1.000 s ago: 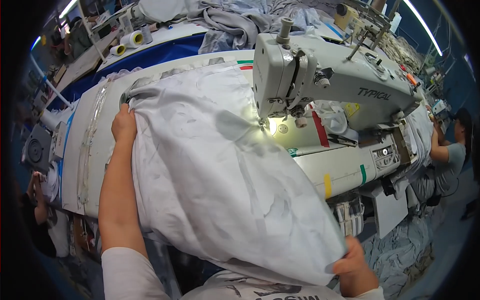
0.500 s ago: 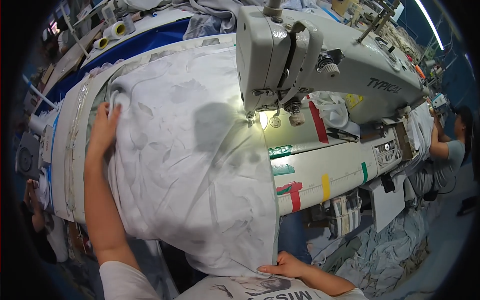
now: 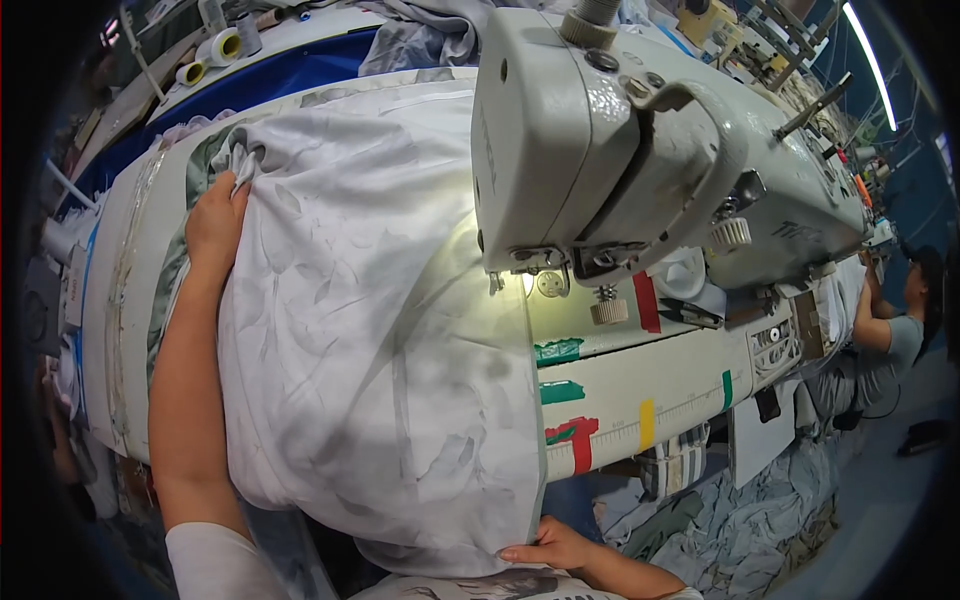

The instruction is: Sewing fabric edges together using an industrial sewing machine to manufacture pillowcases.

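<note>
A large piece of white fabric [image 3: 330,350] with a faint leaf pattern spreads over the sewing table and hangs down toward my body. Its right edge runs up to the needle area of a grey-white sewing machine [image 3: 560,130], where a small lamp lights the cloth. At the far left corner my left hand [image 3: 216,222] is closed on a bunched fold of the fabric. Low in the picture, close to my body, my right hand [image 3: 552,547] pinches the near right edge of the cloth between thumb and fingers.
Coloured tape strips mark the ruled table edge [image 3: 660,425] right of the cloth. Thread cones [image 3: 220,46] stand at the back left. Heaped pale fabric [image 3: 750,530] lies on the floor at the right. A person [image 3: 890,320] works at the far right.
My left hand has gone from lying along the fabric's left edge to gripping a gathered fold slightly farther away. My view has shifted closer to the machine head. My right hand still holds the near edge.
</note>
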Tool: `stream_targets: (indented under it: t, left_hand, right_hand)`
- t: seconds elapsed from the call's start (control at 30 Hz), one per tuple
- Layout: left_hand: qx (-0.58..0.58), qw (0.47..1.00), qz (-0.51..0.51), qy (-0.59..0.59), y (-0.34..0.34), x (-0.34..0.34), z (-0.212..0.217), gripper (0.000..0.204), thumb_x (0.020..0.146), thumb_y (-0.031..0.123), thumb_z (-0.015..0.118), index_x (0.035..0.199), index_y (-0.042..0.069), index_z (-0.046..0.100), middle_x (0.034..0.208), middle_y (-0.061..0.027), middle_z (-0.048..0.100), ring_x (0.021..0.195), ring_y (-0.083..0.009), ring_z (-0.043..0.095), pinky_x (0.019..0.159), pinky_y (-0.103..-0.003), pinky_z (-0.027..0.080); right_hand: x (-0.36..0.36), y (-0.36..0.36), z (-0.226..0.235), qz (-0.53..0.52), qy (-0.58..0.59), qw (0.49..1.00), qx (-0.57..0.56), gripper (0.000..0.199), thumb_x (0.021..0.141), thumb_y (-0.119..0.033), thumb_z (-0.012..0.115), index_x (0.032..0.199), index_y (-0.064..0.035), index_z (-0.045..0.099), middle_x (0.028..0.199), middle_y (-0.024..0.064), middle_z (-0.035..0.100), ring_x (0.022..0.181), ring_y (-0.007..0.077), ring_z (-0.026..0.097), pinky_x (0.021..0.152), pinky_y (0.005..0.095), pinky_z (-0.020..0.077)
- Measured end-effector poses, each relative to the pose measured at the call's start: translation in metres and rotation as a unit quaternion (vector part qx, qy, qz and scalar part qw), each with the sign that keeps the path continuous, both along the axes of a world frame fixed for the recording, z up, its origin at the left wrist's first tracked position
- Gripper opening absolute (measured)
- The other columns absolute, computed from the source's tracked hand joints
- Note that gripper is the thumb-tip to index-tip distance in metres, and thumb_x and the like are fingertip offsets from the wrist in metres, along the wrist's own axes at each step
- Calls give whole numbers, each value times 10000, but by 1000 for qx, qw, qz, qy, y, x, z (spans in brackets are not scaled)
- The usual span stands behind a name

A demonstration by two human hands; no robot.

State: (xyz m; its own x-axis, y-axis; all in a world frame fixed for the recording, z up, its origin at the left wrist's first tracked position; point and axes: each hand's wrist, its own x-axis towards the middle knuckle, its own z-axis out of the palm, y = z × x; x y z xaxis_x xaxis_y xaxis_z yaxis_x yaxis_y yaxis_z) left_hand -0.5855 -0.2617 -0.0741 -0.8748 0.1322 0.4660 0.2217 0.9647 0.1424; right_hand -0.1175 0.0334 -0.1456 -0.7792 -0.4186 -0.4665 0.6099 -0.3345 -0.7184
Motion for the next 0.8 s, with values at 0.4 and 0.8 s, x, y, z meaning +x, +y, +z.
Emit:
stream_targets:
  t: [0.4,0.8]
  left_hand:
    - [0,999,48,-4,16,-76,1,286,852,391,546,912,112,530,880,-216,629,845,-440,580,691,-524,445]
    - [25,996,65,-53,29,-90,10,264,873,345,511,957,100,560,950,-184,647,893,-405,600,764,-486,472]
  right_hand:
    - [-44,9,45,-160,-202,951,-171,362,814,-26,651,1163,32,575,1082,72,637,974,125,578,863,252,423]
    - [-30,-39,20,68,-142,979,128,321,818,-113,647,1110,6,587,704,61,655,546,120,590,478,222,447]
